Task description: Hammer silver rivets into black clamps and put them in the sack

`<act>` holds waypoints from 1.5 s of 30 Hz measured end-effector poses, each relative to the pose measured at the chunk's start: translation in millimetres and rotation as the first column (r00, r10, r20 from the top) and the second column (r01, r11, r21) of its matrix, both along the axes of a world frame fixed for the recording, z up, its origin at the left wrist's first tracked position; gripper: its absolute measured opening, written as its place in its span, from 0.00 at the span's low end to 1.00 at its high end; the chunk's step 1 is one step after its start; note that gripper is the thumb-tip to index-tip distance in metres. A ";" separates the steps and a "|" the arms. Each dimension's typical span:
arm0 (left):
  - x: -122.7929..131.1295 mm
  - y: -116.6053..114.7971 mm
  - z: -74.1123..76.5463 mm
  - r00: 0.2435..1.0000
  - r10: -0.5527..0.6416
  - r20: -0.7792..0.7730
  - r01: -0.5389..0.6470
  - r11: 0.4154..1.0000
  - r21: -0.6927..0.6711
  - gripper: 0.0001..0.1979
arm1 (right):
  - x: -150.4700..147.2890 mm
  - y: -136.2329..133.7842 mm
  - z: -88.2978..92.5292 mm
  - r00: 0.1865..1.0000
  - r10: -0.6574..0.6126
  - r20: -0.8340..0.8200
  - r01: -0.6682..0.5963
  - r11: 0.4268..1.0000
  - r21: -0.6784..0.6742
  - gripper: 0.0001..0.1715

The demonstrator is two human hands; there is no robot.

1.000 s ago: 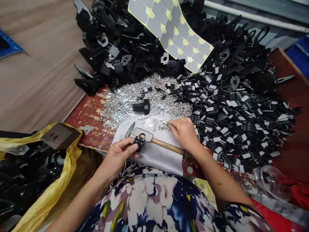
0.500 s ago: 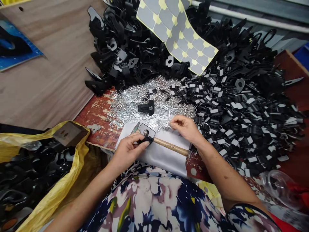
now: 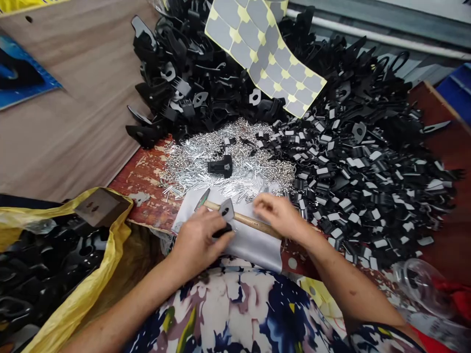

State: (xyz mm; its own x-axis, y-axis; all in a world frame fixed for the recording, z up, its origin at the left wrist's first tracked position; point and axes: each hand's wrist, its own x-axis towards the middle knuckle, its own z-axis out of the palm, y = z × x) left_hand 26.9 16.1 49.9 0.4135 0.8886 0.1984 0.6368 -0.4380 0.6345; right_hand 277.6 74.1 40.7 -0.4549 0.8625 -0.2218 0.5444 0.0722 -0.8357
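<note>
My left hand (image 3: 200, 236) is closed around a small black plastic part with a grey holed face (image 3: 227, 211), its holed end pointing up and away from me. Curled and slightly blurred, my right hand (image 3: 276, 214) hovers over the hammer handle, and what its fingers pinch is too small to make out. Beneath both hands a hammer (image 3: 257, 224) with a wooden handle lies across a grey sheet (image 3: 253, 249). Just beyond is a heap of thin silvery pins (image 3: 235, 185), with a black plastic clip (image 3: 221, 167) lying on it.
Black parts (image 3: 206, 73) are heaped at the back, smaller black-and-grey clips (image 3: 349, 196) at the right. A strip of grey stickers (image 3: 272, 63) drapes over the pile. At the left, a yellow sack (image 3: 121, 235) holds black parts, with a brown block (image 3: 103, 207) on its edge.
My right hand has come back from the pins toward me, above the hammer handle. My left hand has turned the black part so its grey face is tilted and moved slightly nearer.
</note>
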 end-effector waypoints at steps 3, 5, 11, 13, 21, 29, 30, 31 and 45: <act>-10.9 4.6 -6.6 0.972 0.177 0.153 -0.162 0.981 -0.111 0.15 | 5.8 17.8 -2.3 0.859 -0.107 0.501 -0.108 0.918 0.382 0.07; -12.1 6.8 -10.5 0.925 0.268 0.271 -0.218 0.955 -0.201 0.17 | -2.3 23.9 -7.0 0.724 -0.068 0.687 -0.285 0.877 0.387 0.09; -6.3 5.7 -20.2 0.654 0.513 0.556 -0.073 0.774 -0.628 0.17 | -29.8 22.8 -15.4 0.615 -0.091 0.783 -0.385 0.832 0.399 0.14; -6.3 5.8 -21.5 0.563 0.569 0.600 0.004 0.724 -0.690 0.15 | -24.7 27.3 -17.3 0.608 -0.087 0.789 -0.409 0.818 0.405 0.14; -7.3 8.2 -18.0 0.328 0.665 0.671 0.142 0.668 -0.731 0.11 | 21.0 51.6 -27.7 0.922 -0.185 0.339 -0.070 0.783 0.619 0.09; 4.1 15.0 -13.5 0.182 0.692 0.699 0.250 0.654 -0.714 0.18 | -46.5 -13.8 22.0 0.929 0.017 -0.370 0.176 0.859 0.482 0.05; 6.4 15.6 -13.5 0.175 0.693 0.699 0.259 0.653 -0.712 0.17 | -56.6 -17.5 22.2 0.920 0.043 -0.390 0.175 0.844 0.507 0.06; 8.5 15.8 -13.6 0.163 0.695 0.700 0.269 0.651 -0.709 0.17 | -65.0 -19.0 20.5 0.914 0.049 -0.403 0.186 0.831 0.524 0.06; 13.5 9.4 -23.0 0.040 0.704 0.709 0.324 0.663 -0.675 0.17 | -79.4 -19.1 13.1 0.945 -0.015 -0.326 0.222 0.762 0.609 0.06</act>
State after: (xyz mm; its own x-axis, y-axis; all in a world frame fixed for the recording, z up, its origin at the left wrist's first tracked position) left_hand 40.4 25.5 26.8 0.1164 0.9307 -0.3467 -0.7162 0.3205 0.6199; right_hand 198.2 55.0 53.8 -0.2914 0.8075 0.5129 0.3303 0.5881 -0.7383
